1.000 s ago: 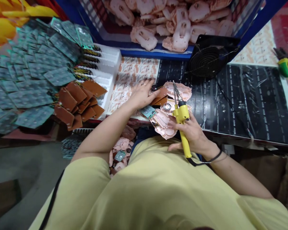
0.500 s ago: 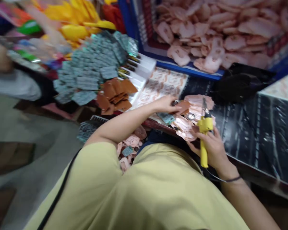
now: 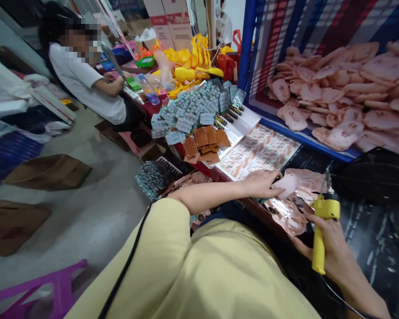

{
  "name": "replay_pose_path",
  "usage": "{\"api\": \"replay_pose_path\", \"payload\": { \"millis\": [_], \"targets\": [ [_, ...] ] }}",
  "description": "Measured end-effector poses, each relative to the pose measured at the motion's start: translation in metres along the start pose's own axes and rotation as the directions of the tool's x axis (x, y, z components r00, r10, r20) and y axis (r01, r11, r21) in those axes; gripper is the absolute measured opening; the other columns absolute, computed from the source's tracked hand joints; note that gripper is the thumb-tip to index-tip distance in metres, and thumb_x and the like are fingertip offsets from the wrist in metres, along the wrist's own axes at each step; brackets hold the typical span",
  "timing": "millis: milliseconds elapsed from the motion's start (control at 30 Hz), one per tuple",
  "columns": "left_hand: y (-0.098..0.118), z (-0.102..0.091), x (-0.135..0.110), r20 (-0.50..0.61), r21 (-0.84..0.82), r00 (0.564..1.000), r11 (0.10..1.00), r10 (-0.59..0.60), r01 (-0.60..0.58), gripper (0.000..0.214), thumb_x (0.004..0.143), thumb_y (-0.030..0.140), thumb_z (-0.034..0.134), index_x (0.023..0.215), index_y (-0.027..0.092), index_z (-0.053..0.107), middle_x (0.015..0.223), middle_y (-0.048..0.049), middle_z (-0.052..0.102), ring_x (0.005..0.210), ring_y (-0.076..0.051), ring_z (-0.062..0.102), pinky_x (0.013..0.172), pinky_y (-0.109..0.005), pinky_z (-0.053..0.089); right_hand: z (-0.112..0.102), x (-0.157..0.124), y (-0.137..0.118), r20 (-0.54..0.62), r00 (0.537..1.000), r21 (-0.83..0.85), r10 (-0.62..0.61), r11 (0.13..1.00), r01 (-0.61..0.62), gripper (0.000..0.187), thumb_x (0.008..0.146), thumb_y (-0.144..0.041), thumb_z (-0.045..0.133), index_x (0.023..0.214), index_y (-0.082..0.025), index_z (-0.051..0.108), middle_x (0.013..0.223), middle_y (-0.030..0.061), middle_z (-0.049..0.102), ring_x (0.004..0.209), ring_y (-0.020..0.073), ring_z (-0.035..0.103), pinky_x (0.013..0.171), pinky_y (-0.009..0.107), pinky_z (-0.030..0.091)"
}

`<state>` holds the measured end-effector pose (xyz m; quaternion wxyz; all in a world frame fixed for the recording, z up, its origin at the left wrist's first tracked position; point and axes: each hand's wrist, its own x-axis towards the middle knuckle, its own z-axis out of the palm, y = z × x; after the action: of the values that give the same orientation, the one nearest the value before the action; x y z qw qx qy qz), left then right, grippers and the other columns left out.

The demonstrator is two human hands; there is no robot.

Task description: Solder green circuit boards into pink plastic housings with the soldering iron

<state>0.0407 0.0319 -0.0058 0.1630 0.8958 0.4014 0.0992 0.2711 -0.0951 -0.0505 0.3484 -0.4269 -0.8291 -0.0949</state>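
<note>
Flanking pink shells (image 3: 289, 218): PCB pile (image 3: 193, 108), blk fan (image 3: 375, 179) (crate (image 3: 247, 57) behind).

Yellow soldering gun (image 3: 326, 207): smooth plastic body, metal tip (image 3: 328, 180). Pink shells (image 3: 288, 218): shiny plastic. Shirt (image 3: 232, 261): matt cloth.

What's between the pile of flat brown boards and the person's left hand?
The head view shows the edge of a white tray, then a white sheet with orange print, towards the left hand.
</note>
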Motion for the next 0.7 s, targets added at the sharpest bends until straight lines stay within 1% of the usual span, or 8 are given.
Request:
{"api": "replay_pose_path", "payload": {
  "millis": [100,167,233,333,400,433,533,700],
  "targets": [
    [-0.002,-0.003,-0.006,0.045,0.007,0.999,1.0,0.027,-0.028,0.065,0.099,0.047,0.042,0.155,0.017,0.028,0.127,-0.0127,0.066,0.117,-0.028,0.063,0.098,-0.04,0.049,0.0,0.005,0.001,0.042,0.999,0.018,-0.015,1.0,0.015,0.052,0.085,-0.039,0.069,0.129,-0.02,0.049,0.098,0.0095,0.064,0.08,0.0275,0.064,0.079,0.049,0.055],
    [-0.004,-0.007,-0.01,0.111,0.026,0.991,0.997,0.074,-0.078,0.063,0.101,0.046,0.04,0.157,0.022,0.027,0.129,-0.0129,0.065,0.118,-0.028,0.062,0.1,-0.04,0.048,0.0,0.005,0.001,0.053,0.998,0.015,-0.026,1.0,0.025,0.051,0.086,-0.04,0.067,0.128,-0.019,0.049,0.1,0.0105,0.065,0.082,0.0274,0.066,0.079,0.048,0.056],
    [-0.007,-0.011,-0.014,0.169,0.02,0.977,0.991,0.127,-0.132,0.068,0.098,0.058,0.041,0.156,0.023,0.031,0.134,-0.016,0.06,0.123,-0.031,0.059,0.104,-0.043,0.045,-0.001,0.005,0.002,0.059,0.998,0.008,-0.025,1.0,0.025,0.05,0.087,-0.041,0.066,0.127,-0.018,0.049,0.102,0.0116,0.066,0.087,0.0287,0.068,0.081,0.048,0.056],
    [-0.009,-0.014,-0.022,0.213,-0.008,0.954,0.977,0.212,-0.215,0.096,0.084,0.074,0.055,0.158,0.018,0.029,0.159,-0.0231,0.03,0.137,-0.039,0.046,0.112,-0.046,0.038,-0.003,0.005,0.004,0.087,0.996,0.011,-0.02,1.0,0.019,0.048,0.087,-0.043,0.064,0.127,-0.02,0.049,0.108,0.0131,0.067,0.092,0.0294,0.069,0.082,0.047,0.057],
    [-0.01,-0.015,-0.024,0.243,0.036,0.926,0.951,0.289,-0.306,0.106,0.077,0.07,0.066,0.159,0.015,0.026,0.165,-0.024,0.01,0.14,-0.043,0.041,0.114,-0.046,0.035,-0.004,0.005,0.006,0.093,0.996,0.021,-0.018,1.0,0.017,0.05,0.087,-0.042,0.065,0.129,-0.021,0.048,0.111,0.013,0.067,0.092,0.0289,0.07,0.082,0.046,0.058],
    [-0.009,-0.015,-0.024,0.259,0.078,0.912,0.935,0.317,-0.347,0.108,0.074,0.066,0.072,0.159,0.015,0.026,0.165,-0.024,0.009,0.14,-0.043,0.041,0.114,-0.047,0.035,-0.005,0.005,0.007,0.094,0.995,0.024,-0.018,1.0,0.016,0.051,0.086,-0.042,0.066,0.129,-0.021,0.048,0.111,0.0129,0.067,0.092,0.0288,0.07,0.081,0.045,0.058],
    [-0.008,-0.017,-0.016,0.306,0.197,0.893,0.896,0.33,-0.398,0.108,0.07,0.056,0.079,0.158,0.018,0.028,0.162,-0.0226,0.024,0.137,-0.044,0.043,0.109,-0.049,0.04,-0.007,0.007,0.009,0.084,0.996,0.011,-0.036,0.999,0.035,0.049,0.087,-0.043,0.065,0.128,-0.021,0.049,0.108,0.0128,0.067,0.089,0.0294,0.07,0.074,0.044,0.059],
    [-0.007,-0.032,0.008,0.387,0.189,0.849,0.87,0.36,-0.455,0.094,0.08,0.058,0.067,0.156,0.011,0.035,0.155,-0.0188,0.04,0.129,-0.036,0.052,0.109,-0.042,0.042,-0.018,0.015,0.013,0.052,0.998,-0.047,0.039,0.998,-0.037,0.053,0.088,-0.057,0.06,0.127,-0.022,0.049,0.108,0.016,0.065,0.088,0.0336,0.068,0.067,0.045,0.059]
  ]
}}
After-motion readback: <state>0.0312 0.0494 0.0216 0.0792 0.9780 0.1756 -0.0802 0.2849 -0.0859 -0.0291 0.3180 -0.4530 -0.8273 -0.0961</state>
